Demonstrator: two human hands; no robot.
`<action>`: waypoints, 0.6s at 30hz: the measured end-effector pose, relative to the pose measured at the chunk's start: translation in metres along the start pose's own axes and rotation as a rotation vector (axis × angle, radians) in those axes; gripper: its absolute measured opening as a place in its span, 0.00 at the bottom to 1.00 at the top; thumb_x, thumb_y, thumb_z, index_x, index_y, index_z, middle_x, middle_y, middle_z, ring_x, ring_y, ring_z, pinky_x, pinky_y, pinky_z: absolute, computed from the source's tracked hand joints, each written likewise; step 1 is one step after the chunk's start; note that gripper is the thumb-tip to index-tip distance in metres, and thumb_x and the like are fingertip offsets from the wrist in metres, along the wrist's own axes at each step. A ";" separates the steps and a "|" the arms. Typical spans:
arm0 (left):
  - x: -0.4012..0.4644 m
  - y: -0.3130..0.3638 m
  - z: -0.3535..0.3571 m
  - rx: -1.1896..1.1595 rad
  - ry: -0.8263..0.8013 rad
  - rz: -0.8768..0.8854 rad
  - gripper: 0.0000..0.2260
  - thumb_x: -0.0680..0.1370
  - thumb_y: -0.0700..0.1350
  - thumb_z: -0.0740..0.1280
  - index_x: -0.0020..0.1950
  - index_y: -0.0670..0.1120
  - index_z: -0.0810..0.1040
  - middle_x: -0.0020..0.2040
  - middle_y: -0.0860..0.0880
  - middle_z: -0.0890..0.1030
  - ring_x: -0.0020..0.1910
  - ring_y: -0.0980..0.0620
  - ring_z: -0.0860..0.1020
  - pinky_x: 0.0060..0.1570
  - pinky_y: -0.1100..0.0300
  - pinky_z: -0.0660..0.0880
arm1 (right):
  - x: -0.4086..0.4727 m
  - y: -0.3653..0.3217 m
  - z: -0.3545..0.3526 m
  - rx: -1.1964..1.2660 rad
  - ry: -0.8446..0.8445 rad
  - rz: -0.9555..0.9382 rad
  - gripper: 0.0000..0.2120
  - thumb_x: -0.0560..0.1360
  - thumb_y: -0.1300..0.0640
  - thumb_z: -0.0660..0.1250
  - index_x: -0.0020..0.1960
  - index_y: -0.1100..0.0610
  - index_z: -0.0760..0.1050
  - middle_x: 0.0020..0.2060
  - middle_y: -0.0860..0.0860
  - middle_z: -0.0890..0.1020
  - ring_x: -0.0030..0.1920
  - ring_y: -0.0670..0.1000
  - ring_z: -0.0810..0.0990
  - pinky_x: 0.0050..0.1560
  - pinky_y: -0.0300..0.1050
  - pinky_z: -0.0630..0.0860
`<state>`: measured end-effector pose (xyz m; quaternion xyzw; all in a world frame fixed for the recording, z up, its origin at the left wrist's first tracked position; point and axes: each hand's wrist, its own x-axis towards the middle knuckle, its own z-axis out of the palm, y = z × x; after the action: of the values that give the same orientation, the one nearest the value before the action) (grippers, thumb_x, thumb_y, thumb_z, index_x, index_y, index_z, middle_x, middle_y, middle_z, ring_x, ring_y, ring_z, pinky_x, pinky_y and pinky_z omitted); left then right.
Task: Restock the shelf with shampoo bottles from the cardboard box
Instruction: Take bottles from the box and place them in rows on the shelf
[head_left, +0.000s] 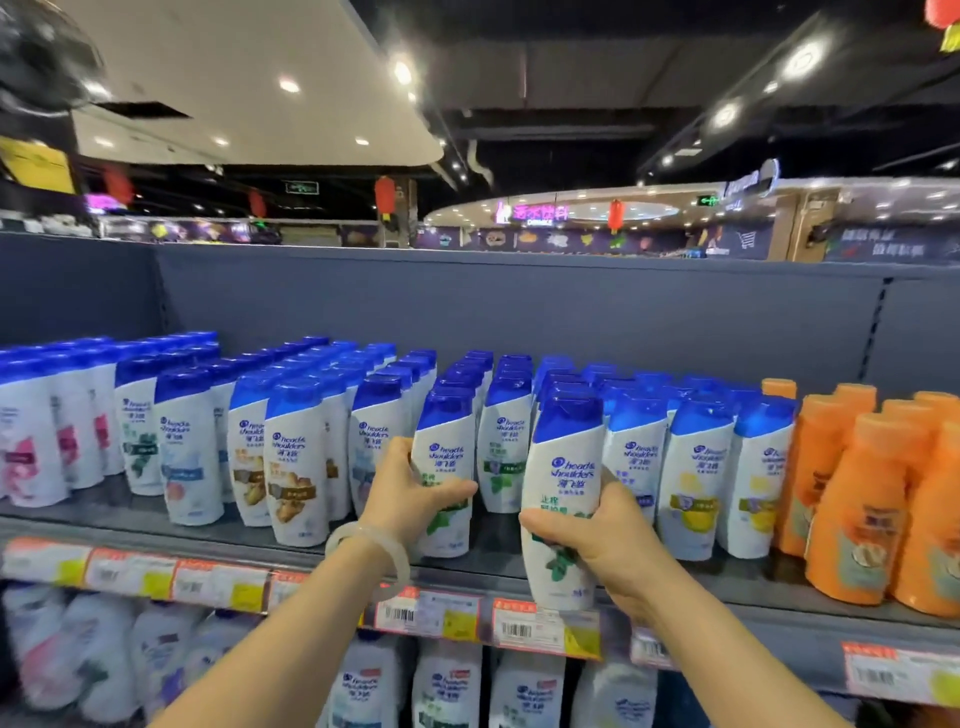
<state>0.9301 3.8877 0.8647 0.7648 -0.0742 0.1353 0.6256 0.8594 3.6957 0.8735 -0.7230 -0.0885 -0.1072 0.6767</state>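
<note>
At the front edge of the grey metal shelf (156, 525), open gaps separate rows of white, blue-capped shampoo bottles. Left hand (410, 491) grips one standing mint-labelled bottle (447, 467); right hand (597, 540) grips a second bottle (563, 499), tilted over the edge, left of orange bottles (852, 499).

two white shampoo bottles with blue caps and green leaf labels here. my left hand (415, 493) wraps one bottle (445, 467) standing upright at the shelf (779, 618) front, in its row. my right hand (602, 540) grips the other bottle (563, 493) low down, upright, over the shelf's front edge.
</note>
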 end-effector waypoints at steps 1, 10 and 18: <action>-0.001 0.002 0.000 0.034 0.007 0.000 0.24 0.63 0.43 0.78 0.52 0.49 0.69 0.46 0.49 0.80 0.43 0.54 0.80 0.37 0.63 0.76 | 0.001 0.002 0.000 0.004 -0.012 -0.005 0.18 0.63 0.66 0.75 0.48 0.55 0.73 0.35 0.49 0.84 0.34 0.43 0.83 0.31 0.34 0.77; -0.005 0.007 0.003 0.158 0.079 0.013 0.24 0.63 0.45 0.78 0.53 0.50 0.70 0.51 0.49 0.80 0.49 0.52 0.80 0.50 0.51 0.80 | 0.009 0.015 0.009 0.020 -0.065 -0.010 0.18 0.62 0.66 0.76 0.46 0.53 0.74 0.33 0.46 0.85 0.34 0.43 0.83 0.32 0.35 0.77; -0.031 0.004 -0.004 0.174 0.274 0.130 0.23 0.68 0.49 0.75 0.60 0.47 0.71 0.55 0.51 0.73 0.54 0.55 0.73 0.53 0.65 0.70 | 0.011 0.015 0.020 0.065 -0.104 -0.023 0.16 0.63 0.69 0.75 0.46 0.58 0.75 0.30 0.48 0.84 0.31 0.43 0.82 0.30 0.33 0.76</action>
<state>0.8988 3.8888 0.8594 0.7839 -0.0255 0.2842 0.5514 0.8743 3.7143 0.8610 -0.7042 -0.1354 -0.0746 0.6930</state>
